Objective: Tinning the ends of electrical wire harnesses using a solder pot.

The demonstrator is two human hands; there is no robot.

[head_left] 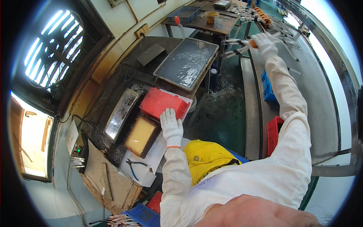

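- Orange-bodied part with white leads (253, 44): in the air at upper right, pinched by its orange body in the gloved right grip (266, 46), presumably keeping the leads free; blur hides exact finger contact.
- Left grip (171, 123): gloved, fingers straight and close together, laid flat on the red bin (162, 104), apparently for support.
- Metal trough (121, 113) and rectangular pot of yellow material (140, 135): beside the bin on the table (132, 69), likely grouped for reach.
- Liquid-filled tray (187, 62): beyond the bin.
- Pliers (134, 166): near the pot, unheld, handles apart.
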